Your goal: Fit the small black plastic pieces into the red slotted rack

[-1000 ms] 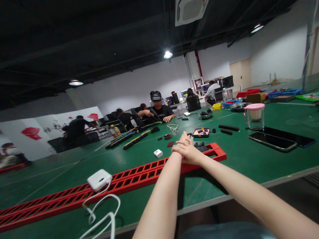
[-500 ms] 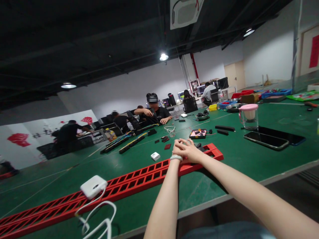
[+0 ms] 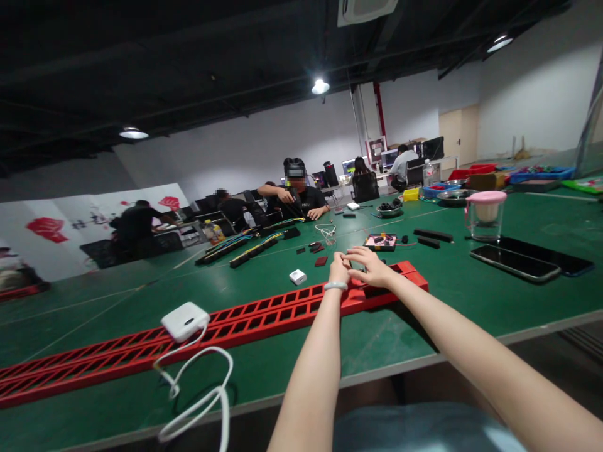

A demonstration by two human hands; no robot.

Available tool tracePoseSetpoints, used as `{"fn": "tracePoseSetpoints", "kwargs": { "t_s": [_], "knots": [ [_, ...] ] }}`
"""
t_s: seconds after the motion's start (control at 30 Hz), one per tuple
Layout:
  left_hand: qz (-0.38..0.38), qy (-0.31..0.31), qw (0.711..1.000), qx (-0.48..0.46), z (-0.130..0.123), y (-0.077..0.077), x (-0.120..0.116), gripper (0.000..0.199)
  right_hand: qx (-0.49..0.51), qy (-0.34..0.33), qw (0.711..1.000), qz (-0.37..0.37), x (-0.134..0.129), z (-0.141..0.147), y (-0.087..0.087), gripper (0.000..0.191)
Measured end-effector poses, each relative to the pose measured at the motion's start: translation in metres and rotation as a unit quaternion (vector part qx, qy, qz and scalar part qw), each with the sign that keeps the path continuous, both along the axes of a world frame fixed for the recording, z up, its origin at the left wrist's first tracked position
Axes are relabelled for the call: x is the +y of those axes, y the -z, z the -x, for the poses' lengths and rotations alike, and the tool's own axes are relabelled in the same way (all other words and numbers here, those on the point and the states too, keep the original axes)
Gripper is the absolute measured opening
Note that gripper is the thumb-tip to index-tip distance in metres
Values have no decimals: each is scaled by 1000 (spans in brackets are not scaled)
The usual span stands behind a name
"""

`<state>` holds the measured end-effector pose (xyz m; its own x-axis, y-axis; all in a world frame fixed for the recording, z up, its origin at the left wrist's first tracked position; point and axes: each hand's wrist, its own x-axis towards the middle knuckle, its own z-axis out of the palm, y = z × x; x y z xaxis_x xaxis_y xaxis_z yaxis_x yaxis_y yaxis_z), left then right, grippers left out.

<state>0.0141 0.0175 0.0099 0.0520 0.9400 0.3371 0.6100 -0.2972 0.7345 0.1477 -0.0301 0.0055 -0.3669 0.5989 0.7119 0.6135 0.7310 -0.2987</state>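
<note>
My left hand (image 3: 338, 270), with a pale bangle on the wrist, is closed above the right part of a long red lattice frame (image 3: 273, 317). A small brownish patch shows at its fingertips, too little to name. Beside it, my right hand (image 3: 374, 269) has its fingers stretched out and apart, the tips reaching to the left hand. Just behind the hands lies a pink-and-black tray of small parts (image 3: 380, 242). To their left are a small white box (image 3: 298, 277) and a dark red flat piece (image 3: 321, 261).
A white power-bank-like box (image 3: 186, 320) with a white cable (image 3: 221, 376) rests on the frame. Phones (image 3: 516, 262) and a pink-lidded cup (image 3: 487, 216) stand right. Black bars (image 3: 433, 235) and wire bundles (image 3: 257, 251) lie farther back. A co-worker (image 3: 299, 194) sits opposite.
My hands were clasped over each other. Now they have come slightly apart, the right hand's fingers opening and shifting right. The view has tilted a little.
</note>
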Motion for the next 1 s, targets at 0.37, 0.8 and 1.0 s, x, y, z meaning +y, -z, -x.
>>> {"fn": "tracePoseSetpoints", "kwargs": {
  "t_s": [0.37, 0.8, 1.0],
  "knots": [
    [-112, 104, 975, 161, -6, 3, -12, 19, 86, 26, 996, 16, 11, 0, 12, 48],
    [-130, 122, 972, 152, -2, 1, -12, 16, 70, 39, 997, 19, 15, 0, 11, 47],
    [-138, 145, 974, 107, -4, 3, -10, 16, 65, 51, 996, 29, 18, -6, 12, 55]
  ]
}}
